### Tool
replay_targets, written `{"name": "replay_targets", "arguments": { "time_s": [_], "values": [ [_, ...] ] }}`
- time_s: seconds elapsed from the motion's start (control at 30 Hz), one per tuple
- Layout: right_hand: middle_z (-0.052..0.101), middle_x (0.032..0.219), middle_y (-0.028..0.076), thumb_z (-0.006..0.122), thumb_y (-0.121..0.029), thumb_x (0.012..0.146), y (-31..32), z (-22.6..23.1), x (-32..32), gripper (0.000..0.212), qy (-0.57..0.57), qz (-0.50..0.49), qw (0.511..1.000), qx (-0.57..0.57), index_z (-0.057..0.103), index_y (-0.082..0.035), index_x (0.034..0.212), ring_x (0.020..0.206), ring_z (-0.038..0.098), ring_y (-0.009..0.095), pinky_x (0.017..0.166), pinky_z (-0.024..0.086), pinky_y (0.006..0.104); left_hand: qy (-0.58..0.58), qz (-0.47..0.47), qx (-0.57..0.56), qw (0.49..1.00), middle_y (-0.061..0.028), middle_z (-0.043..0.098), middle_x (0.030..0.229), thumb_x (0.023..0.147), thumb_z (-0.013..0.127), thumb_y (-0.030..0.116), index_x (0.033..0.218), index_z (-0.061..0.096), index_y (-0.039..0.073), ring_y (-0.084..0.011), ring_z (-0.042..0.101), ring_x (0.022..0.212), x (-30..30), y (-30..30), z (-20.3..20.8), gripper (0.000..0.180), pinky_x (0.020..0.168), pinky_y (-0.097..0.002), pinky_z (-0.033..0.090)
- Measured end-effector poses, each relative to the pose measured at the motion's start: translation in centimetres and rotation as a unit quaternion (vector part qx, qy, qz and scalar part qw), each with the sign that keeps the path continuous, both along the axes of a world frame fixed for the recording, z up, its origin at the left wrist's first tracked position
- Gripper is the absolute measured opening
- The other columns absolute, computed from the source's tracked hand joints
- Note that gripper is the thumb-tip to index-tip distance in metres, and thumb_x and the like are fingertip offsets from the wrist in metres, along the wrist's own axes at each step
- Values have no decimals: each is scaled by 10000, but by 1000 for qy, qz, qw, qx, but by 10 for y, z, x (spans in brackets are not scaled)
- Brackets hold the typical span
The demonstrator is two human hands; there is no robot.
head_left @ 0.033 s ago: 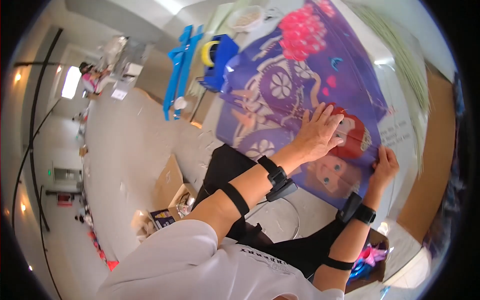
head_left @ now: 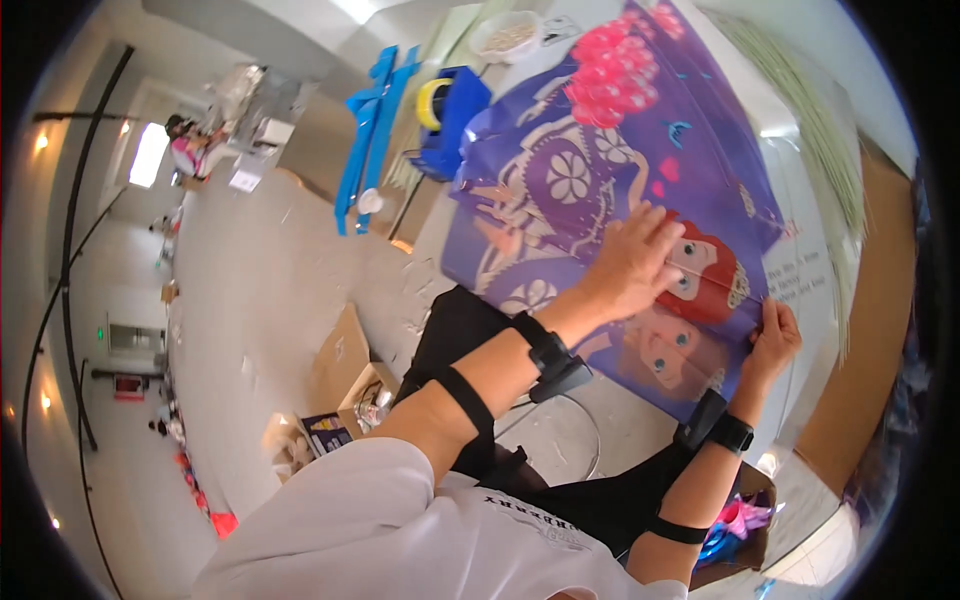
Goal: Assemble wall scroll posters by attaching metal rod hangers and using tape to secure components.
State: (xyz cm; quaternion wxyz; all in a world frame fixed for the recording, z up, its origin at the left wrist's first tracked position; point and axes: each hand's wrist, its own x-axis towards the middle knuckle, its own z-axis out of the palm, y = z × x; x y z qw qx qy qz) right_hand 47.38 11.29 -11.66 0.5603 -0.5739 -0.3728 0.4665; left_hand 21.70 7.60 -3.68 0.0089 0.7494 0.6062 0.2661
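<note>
A large purple printed sheet (head_left: 600,150) with pink flowers and a red-haired cartoon figure lies spread on the table in front of me. My left hand (head_left: 635,262) lies flat on it, fingers spread, pressing down beside the figure's hair. My right hand (head_left: 772,340) pinches the sheet's near right edge between thumb and fingers. Both wrists carry black bands.
A blue tape dispenser (head_left: 450,105) with a yellow roll and long blue strips (head_left: 370,130) lie at the table's far left. A white bowl (head_left: 505,35) stands behind them. Thin pale sticks (head_left: 800,110) lie at the right. An open cardboard box (head_left: 345,370) sits on the floor.
</note>
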Motion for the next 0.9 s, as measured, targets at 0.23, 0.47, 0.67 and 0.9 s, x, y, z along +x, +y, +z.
{"name": "replay_targets", "arguments": {
  "time_s": [0.23, 0.47, 0.67, 0.9],
  "values": [
    [475, 594, -56, 649, -186, 859, 0, 17, -18, 162, -18, 11, 1000, -16, 667, -26, 876, 476, 342, 21, 424, 239, 177, -62, 326, 152, 931, -149, 613, 877, 752, 592, 66, 909, 608, 23, -330, 562, 811, -253, -33, 33, 164, 731, -409, 447],
    [468, 593, -74, 644, -177, 863, -2, 18, -9, 127, -41, 33, 998, -37, 654, -51, 862, 467, 324, 12, 426, 232, 165, -370, 493, -153, 772, -67, 544, 772, 827, 593, 139, 909, 604, 23, -193, 494, 645, -320, -20, 59, 142, 666, -399, 472],
    [492, 613, -69, 652, -116, 836, -1, 16, -10, 134, -25, 42, 998, -27, 652, -29, 939, 468, 325, 12, 431, 230, 160, -496, 470, -202, 702, -41, 440, 682, 752, 630, 29, 784, 549, 49, -161, 403, 566, -336, -5, 59, 89, 682, -466, 500],
    [535, 654, -48, 653, -92, 827, 0, 9, -7, 171, -34, 38, 998, -21, 642, -2, 972, 480, 344, 13, 433, 243, 164, -689, 359, -102, 621, -74, 471, 693, 741, 603, -29, 724, 521, 48, -200, 477, 625, -339, -25, 57, 114, 838, -540, 483]
  ]
}}
